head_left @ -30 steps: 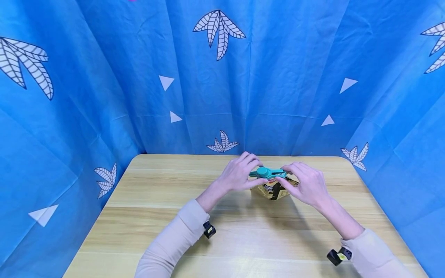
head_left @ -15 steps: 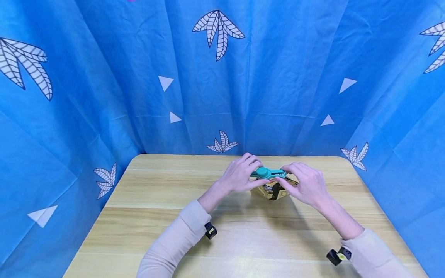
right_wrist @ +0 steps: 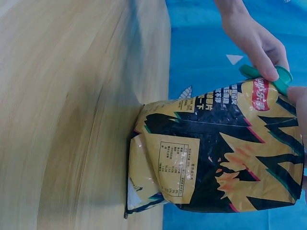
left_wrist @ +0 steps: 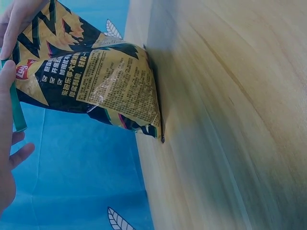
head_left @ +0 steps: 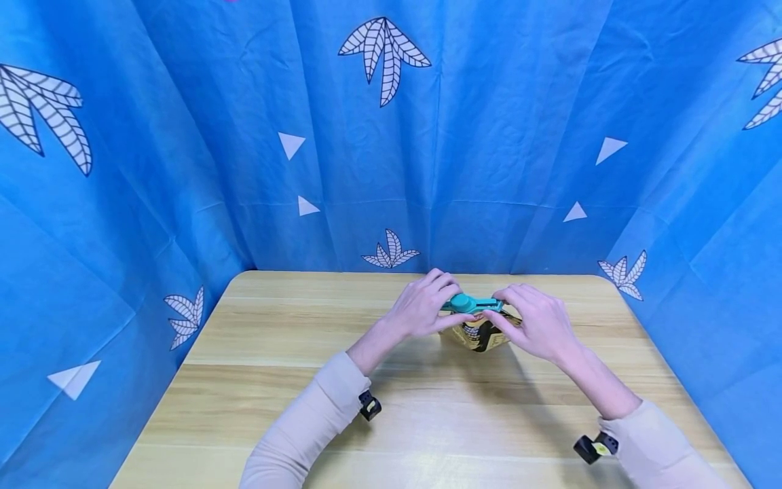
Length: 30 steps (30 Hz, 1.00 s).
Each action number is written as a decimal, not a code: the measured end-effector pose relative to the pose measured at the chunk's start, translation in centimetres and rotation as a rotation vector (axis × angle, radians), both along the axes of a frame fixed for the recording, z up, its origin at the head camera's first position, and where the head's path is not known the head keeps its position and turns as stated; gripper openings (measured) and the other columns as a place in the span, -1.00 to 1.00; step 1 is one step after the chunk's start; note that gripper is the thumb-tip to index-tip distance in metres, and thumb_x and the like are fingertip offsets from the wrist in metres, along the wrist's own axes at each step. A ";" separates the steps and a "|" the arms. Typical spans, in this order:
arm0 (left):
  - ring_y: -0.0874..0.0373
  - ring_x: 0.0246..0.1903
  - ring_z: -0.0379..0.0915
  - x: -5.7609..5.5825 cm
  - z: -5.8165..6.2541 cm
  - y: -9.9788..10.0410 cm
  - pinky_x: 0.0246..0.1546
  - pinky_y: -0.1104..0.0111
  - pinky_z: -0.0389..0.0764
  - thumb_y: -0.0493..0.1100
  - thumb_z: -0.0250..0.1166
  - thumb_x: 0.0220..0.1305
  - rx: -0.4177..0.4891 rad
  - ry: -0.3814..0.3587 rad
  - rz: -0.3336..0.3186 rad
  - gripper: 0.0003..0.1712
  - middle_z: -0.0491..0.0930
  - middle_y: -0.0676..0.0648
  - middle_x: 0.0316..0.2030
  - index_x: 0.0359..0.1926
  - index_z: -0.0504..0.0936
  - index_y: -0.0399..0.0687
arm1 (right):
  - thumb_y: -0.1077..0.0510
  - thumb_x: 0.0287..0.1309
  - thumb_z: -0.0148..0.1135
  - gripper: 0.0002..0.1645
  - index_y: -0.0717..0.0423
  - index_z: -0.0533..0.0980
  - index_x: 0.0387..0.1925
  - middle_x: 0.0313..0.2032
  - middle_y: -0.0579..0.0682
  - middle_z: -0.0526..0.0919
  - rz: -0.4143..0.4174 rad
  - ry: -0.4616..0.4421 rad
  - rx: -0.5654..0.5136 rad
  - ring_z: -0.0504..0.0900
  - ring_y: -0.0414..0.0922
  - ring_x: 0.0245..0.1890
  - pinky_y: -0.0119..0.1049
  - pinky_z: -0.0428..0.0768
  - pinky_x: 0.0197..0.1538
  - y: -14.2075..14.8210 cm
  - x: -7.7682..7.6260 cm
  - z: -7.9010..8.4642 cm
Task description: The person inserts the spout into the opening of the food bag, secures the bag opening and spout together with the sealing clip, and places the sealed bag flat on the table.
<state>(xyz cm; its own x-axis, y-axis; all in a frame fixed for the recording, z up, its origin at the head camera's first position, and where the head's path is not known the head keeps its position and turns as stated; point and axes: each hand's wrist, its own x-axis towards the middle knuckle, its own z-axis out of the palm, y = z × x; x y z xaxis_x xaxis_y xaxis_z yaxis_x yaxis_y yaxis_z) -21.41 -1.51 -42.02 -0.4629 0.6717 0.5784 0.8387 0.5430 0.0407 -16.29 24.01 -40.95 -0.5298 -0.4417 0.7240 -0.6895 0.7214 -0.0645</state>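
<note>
A gold and black chip bag [head_left: 479,334] stands upright near the table's far edge, its bottom on the wood. Across its top lies a teal bag clip [head_left: 467,303] with a round knob. My left hand [head_left: 421,305] pinches the clip's left end, thumb in front and fingers behind. At the other end my right hand [head_left: 537,322] pinches the clip and the bag's top, also with the thumb in front. In the right wrist view, the printed side of the bag [right_wrist: 216,153] shows beneath the clip [right_wrist: 283,76]. Fingers partly hide the bag's top edge.
The light wooden table [head_left: 275,394] stretches toward me and to both sides. A blue curtain [head_left: 489,136] with white leaf prints hangs close behind its far edge. Small black wrist cameras sit at both sleeves.
Both hands stay at the clip on the bag with hardly any movement. The left forearm has shifted very slightly to the right since the first frame.
</note>
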 end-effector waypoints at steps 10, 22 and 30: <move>0.18 -0.11 0.48 0.2 0.1 0.1 -0.33 0.52 0.48 0.29 0.45 0.27 -0.001 -0.011 0.001 -0.52 0.67 0.01 -0.05 -0.10 0.68 0.03 | -0.15 0.32 0.38 -0.69 -0.01 0.65 -0.21 -0.34 -0.09 0.74 0.025 -0.069 -0.021 0.67 -0.17 -0.39 -0.27 0.59 -0.46 0.1 0.1 0.0; 0.19 -0.11 0.48 0.1 -0.1 0.1 -0.34 0.54 0.46 0.30 0.44 0.27 -0.005 -0.003 -0.003 -0.54 0.66 0.02 -0.06 -0.12 0.65 0.07 | 0.12 0.16 0.46 -0.81 -0.05 0.61 -0.21 -0.21 -0.14 0.67 0.087 -0.163 -0.056 0.49 -0.26 -0.44 -0.42 0.41 -0.47 0.0 0.1 -0.2; 0.18 -0.08 0.49 0.1 -0.1 0.3 -0.32 0.50 0.51 0.31 0.42 0.29 -0.018 0.007 0.005 -0.55 0.66 0.02 -0.04 -0.13 0.65 0.08 | 0.16 0.15 0.46 -0.81 -0.07 0.63 -0.20 -0.16 -0.13 0.67 0.089 -0.182 -0.073 0.47 -0.29 -0.41 -0.44 0.41 -0.47 -0.2 0.2 0.0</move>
<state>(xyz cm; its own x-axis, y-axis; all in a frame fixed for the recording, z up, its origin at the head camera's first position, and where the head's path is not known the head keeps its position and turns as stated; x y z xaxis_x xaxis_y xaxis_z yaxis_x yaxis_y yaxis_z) -21.30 -1.24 -42.17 -0.4624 0.6794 0.5698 0.8361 0.5480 0.0251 -16.06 23.80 -40.98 -0.6162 -0.4424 0.6516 -0.7224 0.6470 -0.2440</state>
